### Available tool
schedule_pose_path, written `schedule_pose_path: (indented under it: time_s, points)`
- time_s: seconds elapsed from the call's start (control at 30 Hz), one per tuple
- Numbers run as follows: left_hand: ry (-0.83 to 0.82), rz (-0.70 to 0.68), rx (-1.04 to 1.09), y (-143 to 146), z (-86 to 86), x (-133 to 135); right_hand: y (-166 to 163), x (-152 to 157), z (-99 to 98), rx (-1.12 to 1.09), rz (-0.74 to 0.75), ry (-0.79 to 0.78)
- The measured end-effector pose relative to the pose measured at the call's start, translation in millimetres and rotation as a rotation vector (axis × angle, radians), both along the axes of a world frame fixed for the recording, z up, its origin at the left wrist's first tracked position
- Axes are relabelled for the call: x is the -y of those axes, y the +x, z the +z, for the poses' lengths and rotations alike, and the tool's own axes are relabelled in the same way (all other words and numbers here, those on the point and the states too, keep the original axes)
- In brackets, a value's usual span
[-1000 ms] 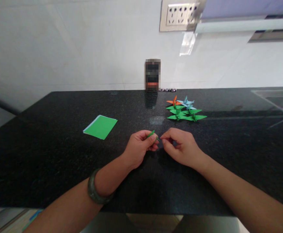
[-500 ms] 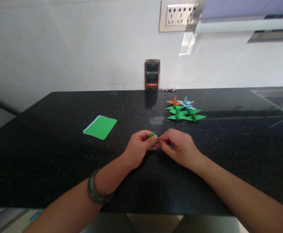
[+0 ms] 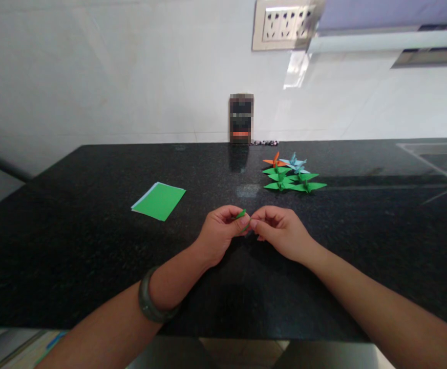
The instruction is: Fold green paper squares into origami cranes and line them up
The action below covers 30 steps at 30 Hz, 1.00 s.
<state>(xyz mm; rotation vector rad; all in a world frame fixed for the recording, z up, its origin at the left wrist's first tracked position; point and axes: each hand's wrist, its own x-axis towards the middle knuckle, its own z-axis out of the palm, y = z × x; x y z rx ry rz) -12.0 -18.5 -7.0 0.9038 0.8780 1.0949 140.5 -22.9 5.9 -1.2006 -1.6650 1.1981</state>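
While the left hand grasps folded paper, right hand pinching its end, cranes beyond, sheets off left, black counter below

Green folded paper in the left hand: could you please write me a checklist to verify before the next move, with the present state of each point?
1. Left hand grips the green folded paper: ok, held between its fingers.
2. Right hand grips the paper's end: cannot tell; its fingers are right beside it, but the contact is hidden.
3. Creases neat: cannot tell; fingers cover most of the paper.
4. Paper cranes apart from both hands: ok, they sit beyond the right hand.
5. Sheet stack apart from both hands: ok, lying flat to the left.
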Motion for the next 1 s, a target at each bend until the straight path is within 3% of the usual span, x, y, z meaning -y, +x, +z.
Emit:
schedule_pose_path:
  time_s: [0.1, 0.27, 0.43, 0.6, 0.73, 0.9, 1.0]
  points:
    - [0.003, -0.003, -0.021, 0.7, 1.3, 1.2, -1.1, -0.5, 0.6, -0.035, -0.008, -0.05]
    - [-0.024, -0.016, 0.014, 2.4, 2.8, 3.6, -2.9, 1.1, 4.1, -0.046, -0.011, 0.021]
    - [-0.124, -0.008, 0.01, 1.2, 3.6, 2.1, 2.6, -4.4, 4.0, -0.063, -0.038, -0.088]
    - [-0.084, -0.01, -0.021, 2.3, 3.2, 1.2, 2.4, -5.6, 4.2, -0.041, -0.078, -0.086]
    - [-0.03, -0.04, -0.068, 4.2, 2.2, 2.2, -0.4, -2.6, 3.1, 0.009, -0.036, 0.014]
    - [0.133, 0.2, -0.184, 2.4, 1.9, -0.7, 5.2, -5.0, -1.4, 0.102, -0.214, 0.21]
    - [0.172, 0.175, -0.294, 0.2, 3.0, -2.2, 7.4, -5.4, -2.7, 0.159, -0.243, 0.322]
